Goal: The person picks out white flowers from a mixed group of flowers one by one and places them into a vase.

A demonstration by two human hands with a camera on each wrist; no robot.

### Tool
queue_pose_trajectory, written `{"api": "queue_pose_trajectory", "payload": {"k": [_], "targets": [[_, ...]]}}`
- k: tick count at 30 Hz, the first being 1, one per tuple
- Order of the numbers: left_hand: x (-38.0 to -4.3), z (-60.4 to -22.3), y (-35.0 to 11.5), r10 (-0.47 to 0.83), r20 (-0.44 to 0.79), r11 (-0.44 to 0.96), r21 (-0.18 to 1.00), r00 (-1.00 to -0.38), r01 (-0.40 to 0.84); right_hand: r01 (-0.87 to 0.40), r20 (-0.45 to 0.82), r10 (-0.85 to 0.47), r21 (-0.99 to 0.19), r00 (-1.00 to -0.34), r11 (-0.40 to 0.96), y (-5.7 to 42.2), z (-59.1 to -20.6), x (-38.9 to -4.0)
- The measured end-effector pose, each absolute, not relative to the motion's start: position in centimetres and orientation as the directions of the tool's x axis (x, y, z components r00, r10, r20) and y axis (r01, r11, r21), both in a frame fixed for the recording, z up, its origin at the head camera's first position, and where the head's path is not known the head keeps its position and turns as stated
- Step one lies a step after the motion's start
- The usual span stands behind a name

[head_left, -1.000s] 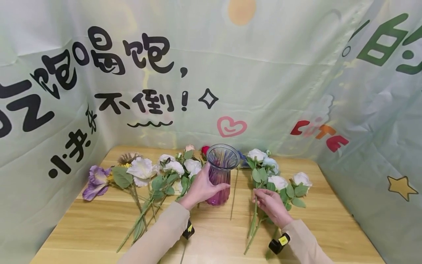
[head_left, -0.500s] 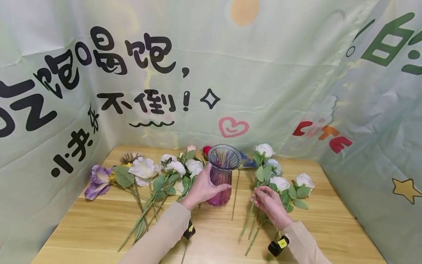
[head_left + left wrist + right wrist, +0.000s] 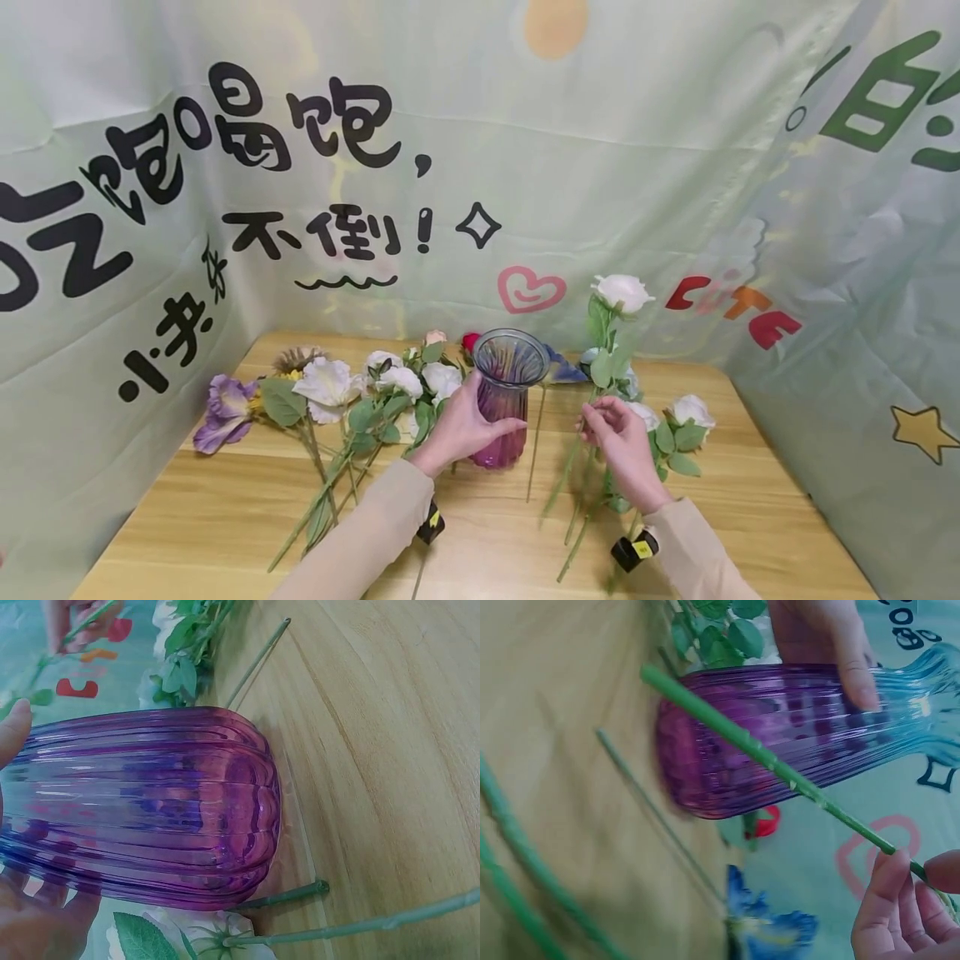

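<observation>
A ribbed glass vase [image 3: 508, 392], blue at the flared rim and purple-pink below, stands upright on the wooden table. My left hand [image 3: 467, 427] grips its left side, with the thumb across the front. My right hand [image 3: 621, 446] pinches the green stem of a white rose [image 3: 622, 293], right of the vase. The bloom is up above the hand, and in the right wrist view the bare stem [image 3: 772, 761] crosses in front of the vase. Fingers of my left hand [image 3: 49, 919] show behind the glass in the left wrist view.
Several artificial flowers lie on the left, including a purple iris [image 3: 225, 415] and a white flower [image 3: 327, 390]. More white roses [image 3: 691, 410] lie at the right. A blue flower [image 3: 562, 367] and a red flower [image 3: 471, 341] lie behind the vase. A printed cloth [image 3: 420, 183] surrounds the table.
My right hand has raised the white rose off the flowers on the right, its bloom now higher against the cloth. My left hand and the vase have stayed in place.
</observation>
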State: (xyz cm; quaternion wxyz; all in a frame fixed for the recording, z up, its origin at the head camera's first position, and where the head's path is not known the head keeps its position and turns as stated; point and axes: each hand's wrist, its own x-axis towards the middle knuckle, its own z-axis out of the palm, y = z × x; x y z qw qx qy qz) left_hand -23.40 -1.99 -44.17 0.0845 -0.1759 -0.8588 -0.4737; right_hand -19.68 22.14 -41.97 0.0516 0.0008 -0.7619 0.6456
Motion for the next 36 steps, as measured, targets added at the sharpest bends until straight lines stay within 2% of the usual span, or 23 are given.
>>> {"api": "queue_pose_trajectory", "payload": {"k": [5, 14, 24, 36], "targets": [[-23.4, -44.2, -2.1, 0.225, 0.31, 0.502, 0.775, -0.924, 0.383, -0.173, 0.192, 0.072, -0.962, -0.979, 0.212, 22.0, -40.0, -20.1], [-23.5, -44.2, -2.0, 0.234, 0.303, 0.505, 0.774, -0.924, 0.381, -0.346, 0.364, 0.111, -0.926, -0.925, 0.154, 20.7, -35.7, -21.2], [-23.6, -44.4, -2.0, 0.232, 0.33, 0.486, 0.776, -0.915, 0.403, -0.57, 0.573, 0.093, -0.819, -0.814, 0.061, 18.8, -30.3, -22.5], [-23.6, -44.3, -1.9, 0.229, 0.337, 0.487, 0.773, -0.913, 0.407, -0.665, 0.656, 0.128, -0.746, -0.744, -0.036, 16.9, -25.7, -23.4]]}}
